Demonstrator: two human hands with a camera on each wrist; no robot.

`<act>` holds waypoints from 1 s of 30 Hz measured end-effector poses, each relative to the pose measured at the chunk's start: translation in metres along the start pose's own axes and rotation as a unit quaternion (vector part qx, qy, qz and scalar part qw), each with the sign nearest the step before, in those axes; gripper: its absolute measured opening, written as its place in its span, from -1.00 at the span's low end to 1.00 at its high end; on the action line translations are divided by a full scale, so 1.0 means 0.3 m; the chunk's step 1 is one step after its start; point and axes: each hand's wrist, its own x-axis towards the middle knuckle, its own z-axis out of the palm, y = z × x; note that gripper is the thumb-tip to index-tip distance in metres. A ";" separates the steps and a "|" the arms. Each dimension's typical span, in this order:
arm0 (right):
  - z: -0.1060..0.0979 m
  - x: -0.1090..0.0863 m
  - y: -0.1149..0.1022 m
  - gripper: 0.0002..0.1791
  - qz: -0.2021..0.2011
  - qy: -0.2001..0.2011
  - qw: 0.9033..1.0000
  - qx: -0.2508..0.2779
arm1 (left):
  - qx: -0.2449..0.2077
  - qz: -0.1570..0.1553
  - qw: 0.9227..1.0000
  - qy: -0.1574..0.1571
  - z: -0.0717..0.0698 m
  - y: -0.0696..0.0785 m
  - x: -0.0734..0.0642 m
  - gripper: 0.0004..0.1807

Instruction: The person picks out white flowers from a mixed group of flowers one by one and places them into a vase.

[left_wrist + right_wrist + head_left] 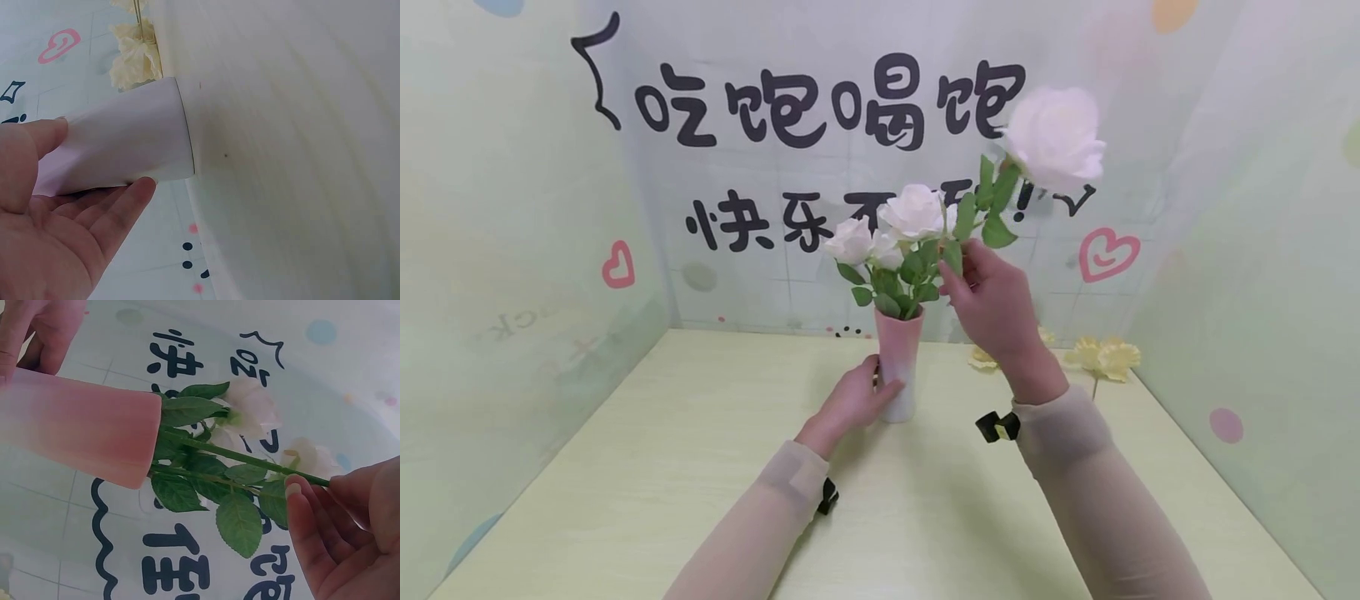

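A slim vase (898, 358), pink at the mouth and whitish below, stands upright on the table. My left hand (853, 396) grips its lower half, thumb on one side and fingers on the other. Several white roses (913, 210) with green leaves stand in it. Up and to the right, my right hand (996, 300) pinches the green stem (250, 461) of a large pale rose (1055, 137) between thumb and fingers. That stem slants down to the vase mouth, its lower end hidden among the leaves (190, 412).
Pale yellow flowers (1105, 358) lie at the back right of the table (700, 483), behind my right forearm. A printed cloth backdrop (760, 292) with black characters and hearts rises behind the table, and similar cloth walls stand left and right.
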 end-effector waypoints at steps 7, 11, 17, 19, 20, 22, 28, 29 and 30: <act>0.063 -0.001 0.001 -0.76 0.058 -0.078 0.995 -0.014 | 0.001 -0.006 1.000 -0.001 -0.003 0.008 -0.004 -0.27; 0.108 -0.005 0.007 -0.75 0.076 -0.113 0.990 -0.042 | -0.003 -0.011 1.000 -0.003 -0.001 0.006 -0.002 -0.29; 0.164 -0.009 0.040 -0.75 0.064 -0.161 0.978 -0.112 | -0.004 0.002 1.000 0.001 -0.002 0.006 -0.003 -0.34; 0.173 -0.012 0.050 -0.74 0.066 -0.179 0.974 -0.121 | -0.006 0.004 1.000 0.002 -0.003 0.007 -0.005 -0.34; 0.175 -0.014 0.052 -0.75 0.072 -0.185 0.973 -0.118 | -0.006 0.006 1.000 0.002 -0.003 0.006 -0.004 -0.34; 0.174 -0.018 0.053 -0.75 0.085 -0.186 0.974 -0.100 | -0.005 0.008 1.000 0.002 -0.001 0.003 -0.003 -0.34; 0.155 -0.026 0.039 -0.74 0.096 -0.130 0.986 -0.050 | 0.002 0.006 1.000 0.001 0.005 -0.004 0.002 -0.33; 0.153 -0.027 0.037 -0.75 0.092 -0.123 0.987 -0.051 | 0.002 0.004 1.000 0.001 0.006 -0.004 0.003 -0.32; 0.154 -0.028 0.036 -0.76 0.088 -0.119 0.988 -0.053 | 0.002 0.003 1.000 0.002 0.007 -0.004 0.003 -0.32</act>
